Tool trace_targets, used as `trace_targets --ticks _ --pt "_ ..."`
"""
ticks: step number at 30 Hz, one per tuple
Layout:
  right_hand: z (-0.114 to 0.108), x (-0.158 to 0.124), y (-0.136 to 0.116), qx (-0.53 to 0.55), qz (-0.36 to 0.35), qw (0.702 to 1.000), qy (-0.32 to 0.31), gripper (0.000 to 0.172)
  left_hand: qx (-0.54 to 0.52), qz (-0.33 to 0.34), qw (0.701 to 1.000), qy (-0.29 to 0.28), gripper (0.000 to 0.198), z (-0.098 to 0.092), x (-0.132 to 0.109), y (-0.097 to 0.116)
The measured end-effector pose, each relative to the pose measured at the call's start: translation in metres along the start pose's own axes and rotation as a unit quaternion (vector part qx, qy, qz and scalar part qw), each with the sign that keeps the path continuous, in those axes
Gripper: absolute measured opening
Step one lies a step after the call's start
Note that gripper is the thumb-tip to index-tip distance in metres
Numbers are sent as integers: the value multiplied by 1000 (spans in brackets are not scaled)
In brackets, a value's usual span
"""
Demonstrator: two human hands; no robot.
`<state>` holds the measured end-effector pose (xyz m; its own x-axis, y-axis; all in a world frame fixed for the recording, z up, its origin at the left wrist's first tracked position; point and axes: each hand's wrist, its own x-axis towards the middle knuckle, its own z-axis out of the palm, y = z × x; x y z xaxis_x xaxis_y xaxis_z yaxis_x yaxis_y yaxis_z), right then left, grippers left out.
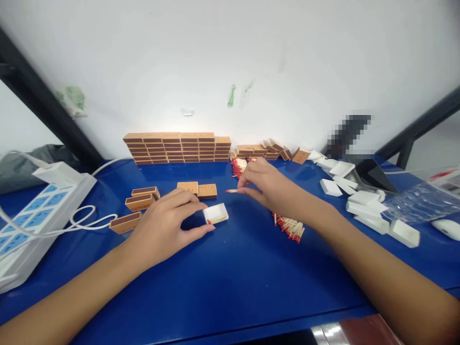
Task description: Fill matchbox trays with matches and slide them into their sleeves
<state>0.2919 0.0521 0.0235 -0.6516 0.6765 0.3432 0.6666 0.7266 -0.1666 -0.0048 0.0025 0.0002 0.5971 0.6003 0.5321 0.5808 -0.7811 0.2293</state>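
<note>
My left hand (170,218) steadies a small white matchbox tray (216,211) on the blue table, index finger at its far left corner and thumb at its near side. A match or two with red heads lies inside the tray. Up and to the right of it, my right hand (260,179) pinches a red-tipped match (232,190), its head pointing left; whether it is only one I cannot tell. A heap of matches (240,166) lies behind my right hand, partly hidden by it. Another pile of matches (289,227) sits under my right forearm.
Matchboxes stand in a stacked wall (179,148) at the back, with looser matchboxes (273,148) beside it. More matchboxes (142,201) surround my left hand. White trays (366,206) are scattered at right, near a clear plastic bag (422,201). A power strip (39,215) with cables lies left.
</note>
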Motion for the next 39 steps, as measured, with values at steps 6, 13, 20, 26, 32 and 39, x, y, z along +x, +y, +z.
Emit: trace_targets --ticks 6,13,20,26,32,39 --pt "0 -3 -44 -28 -65 997 -7 16 0 6 1000 -1 24 1 0 1" --pt "18 -1 -56 -88 -102 991 -9 21 -5 18 1000 8 22 2 1 3" --pt "24 -1 -55 -57 -93 994 -26 18 -10 19 1000 -2 22 2 2 5" --pt "13 0 -49 38 -75 996 3 15 -10 21 1000 3 23 1 2 5" --pt "6 1 21 -13 51 997 52 14 -18 7 1000 -7 23 0 3 4" --pt "14 -1 56 -43 55 997 12 15 -16 1 1000 -3 22 -1 3 5"
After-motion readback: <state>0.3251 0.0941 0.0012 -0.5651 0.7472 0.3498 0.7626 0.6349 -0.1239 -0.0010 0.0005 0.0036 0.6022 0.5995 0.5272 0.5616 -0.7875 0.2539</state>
